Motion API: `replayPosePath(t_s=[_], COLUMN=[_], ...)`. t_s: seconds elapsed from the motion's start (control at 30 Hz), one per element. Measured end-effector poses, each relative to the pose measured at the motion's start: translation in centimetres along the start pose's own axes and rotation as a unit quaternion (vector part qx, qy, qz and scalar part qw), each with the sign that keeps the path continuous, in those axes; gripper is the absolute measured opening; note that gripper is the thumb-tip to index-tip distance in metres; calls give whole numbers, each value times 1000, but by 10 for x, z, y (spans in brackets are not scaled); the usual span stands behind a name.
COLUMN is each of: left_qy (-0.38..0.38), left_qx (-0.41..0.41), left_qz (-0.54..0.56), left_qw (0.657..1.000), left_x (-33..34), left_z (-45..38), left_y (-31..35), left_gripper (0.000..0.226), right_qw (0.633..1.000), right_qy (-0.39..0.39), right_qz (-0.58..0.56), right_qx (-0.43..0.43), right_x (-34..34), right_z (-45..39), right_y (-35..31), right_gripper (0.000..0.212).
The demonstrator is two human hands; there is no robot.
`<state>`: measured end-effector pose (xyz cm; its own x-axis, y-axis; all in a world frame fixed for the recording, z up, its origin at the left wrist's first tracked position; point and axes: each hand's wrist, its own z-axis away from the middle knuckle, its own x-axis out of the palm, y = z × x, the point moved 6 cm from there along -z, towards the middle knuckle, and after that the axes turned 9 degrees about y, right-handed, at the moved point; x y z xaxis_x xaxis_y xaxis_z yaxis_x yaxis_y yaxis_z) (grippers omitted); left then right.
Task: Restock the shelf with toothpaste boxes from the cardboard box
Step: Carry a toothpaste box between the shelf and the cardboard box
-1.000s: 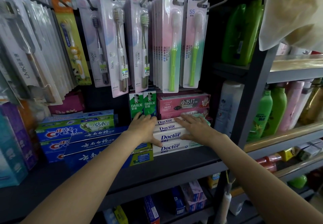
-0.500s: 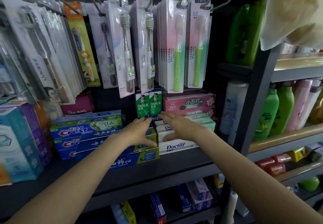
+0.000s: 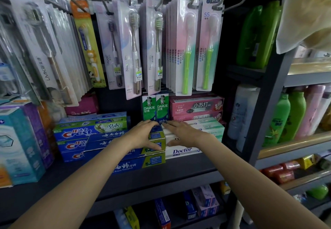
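On the dark shelf (image 3: 179, 173) lie stacked toothpaste boxes. My left hand (image 3: 145, 135) rests flat on the right end of the blue and green toothpaste boxes (image 3: 129, 164), thumb along their front. My right hand (image 3: 182, 133) lies flat on the stack of white Doctor toothpaste boxes (image 3: 182, 152), fingers straight and pointing left. The two hands nearly meet where both stacks join. Two green Darlie boxes (image 3: 155, 108) stand upright just behind my fingertips. The cardboard box is out of view.
Crest boxes (image 3: 77, 134) are stacked at the left, pink baking soda boxes (image 3: 196, 106) behind at the right. Packaged toothbrushes (image 3: 186, 46) hang on hooks above. A grey upright post (image 3: 265, 114) and bottles (image 3: 286, 119) stand at the right. More boxes fill the lower shelf (image 3: 204, 203).
Both hands slid left along the box tops and drew together; my right hand left the right part of the Doctor stack. The blue and green boxes now sit closer to the white stack.
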<state>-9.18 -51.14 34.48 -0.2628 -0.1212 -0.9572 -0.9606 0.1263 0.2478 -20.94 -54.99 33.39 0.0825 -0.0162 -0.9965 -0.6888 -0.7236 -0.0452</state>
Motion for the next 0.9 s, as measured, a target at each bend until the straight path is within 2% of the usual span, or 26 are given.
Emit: replayPosePath(t_s=[0.13,0.27,0.43,0.57,0.6,0.67,0.73,0.8,0.87,0.9], left_qy=[-20,-52,-32,-22,-10,44,143,224,254,252], left_qx=[7,22,31,45,54,68,82,98,71,44], left_qz=[-6,-103,-107,-121,-132,-128,-97,-81,-81,-84], left_qw=[1000,993,993,991,990,988,982,966,961,963], left_x=[3,10,9,8,8,3,-8,-15,-17,-17], left_z=[0,4,6,8,9,19,39,68,94,106], left_y=[0,0,0,1,2,6,5,-4,-30,-45], left_gripper=[99,113,111,111,111,107,91,75,72,74], right_qw=[1000,998,994,995,995,993,979,962,958,962], right_qy=[14,30,70,65,66,113,202,262,260,235], right_qz=[10,61,88,78,72,40,-9,18,92,115], right_qx=[-6,1,3,9,10,9,-13,-70,-85,-75], right_x=[2,6,6,6,4,-2,-10,-9,-2,1], right_z=[1,2,3,3,5,11,25,36,38,36], right_y=[-2,-4,-5,-6,-7,-11,-25,-47,-62,-66], right_gripper=[89,102,97,96,96,94,87,83,88,90])
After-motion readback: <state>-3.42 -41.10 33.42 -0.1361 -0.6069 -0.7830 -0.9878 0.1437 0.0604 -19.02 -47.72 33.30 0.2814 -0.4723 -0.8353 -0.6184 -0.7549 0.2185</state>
